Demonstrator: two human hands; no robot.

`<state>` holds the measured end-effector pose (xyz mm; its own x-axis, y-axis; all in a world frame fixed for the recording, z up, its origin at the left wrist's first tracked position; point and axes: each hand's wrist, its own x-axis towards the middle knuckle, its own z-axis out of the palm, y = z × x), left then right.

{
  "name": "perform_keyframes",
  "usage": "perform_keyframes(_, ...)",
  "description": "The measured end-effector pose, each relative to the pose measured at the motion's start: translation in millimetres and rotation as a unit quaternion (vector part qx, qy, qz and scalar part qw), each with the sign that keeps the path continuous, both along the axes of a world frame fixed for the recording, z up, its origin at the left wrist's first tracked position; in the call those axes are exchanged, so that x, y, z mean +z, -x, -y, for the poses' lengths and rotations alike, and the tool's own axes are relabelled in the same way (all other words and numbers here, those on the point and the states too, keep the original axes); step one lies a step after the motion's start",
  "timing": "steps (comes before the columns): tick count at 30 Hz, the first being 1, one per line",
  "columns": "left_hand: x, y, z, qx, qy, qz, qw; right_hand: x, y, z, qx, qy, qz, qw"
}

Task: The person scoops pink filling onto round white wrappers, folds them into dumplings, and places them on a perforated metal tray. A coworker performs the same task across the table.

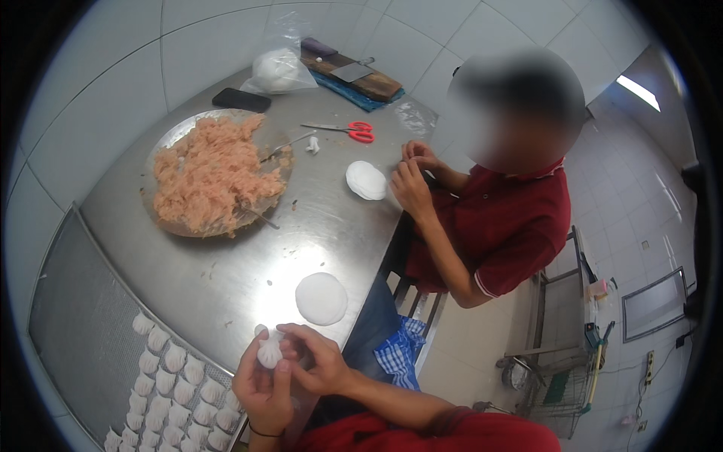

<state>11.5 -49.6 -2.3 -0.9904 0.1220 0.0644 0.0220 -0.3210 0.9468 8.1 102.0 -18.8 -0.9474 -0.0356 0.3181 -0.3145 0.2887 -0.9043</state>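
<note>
Between the fingers of both my hands is a small white pleated dumpling (270,355), gathered towards its top. My left hand (261,379) supports it from the left and below, while my right hand (317,361) pinches at its right side. Just beyond my hands lies a stack of round white dumpling wrappers (321,299) on the steel table (237,265). To the left, a perforated metal tray (85,316) carries rows of pleated dumplings (175,357). A wide metal bowl (175,133) heaped with pinkish minced filling (212,169) sits further back.
Across the corner a co-worker in a red shirt (508,214) holds both hands together beside another wrapper stack (366,181). Two thin metal utensils (262,217) rest in the filling. Red-handled scissors (359,131), a dark phone (242,100), a plastic bag (278,70) and a cleaver (351,72) on a wooden board (381,85) lie behind.
</note>
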Motion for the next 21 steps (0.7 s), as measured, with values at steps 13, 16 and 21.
perform_keyframes(13, 2.7, -0.8, -1.3, 0.009, 0.0, 0.016, 1.0, -2.7, -1.5, 0.1, -0.016, 0.003, -0.003, 1.0)
perform_keyframes(16, 0.9, -1.8, -1.0, 0.006, -0.012, 0.018, 1.0, -5.3, -4.2, 0.0, -0.016, 0.005, 0.004, 1.0)
perform_keyframes(21, -3.5, -2.3, -0.4, 0.011, -0.008, 0.013, 1.0, -6.4, -4.8, 0.4, -0.014, 0.008, 0.008, 1.0)
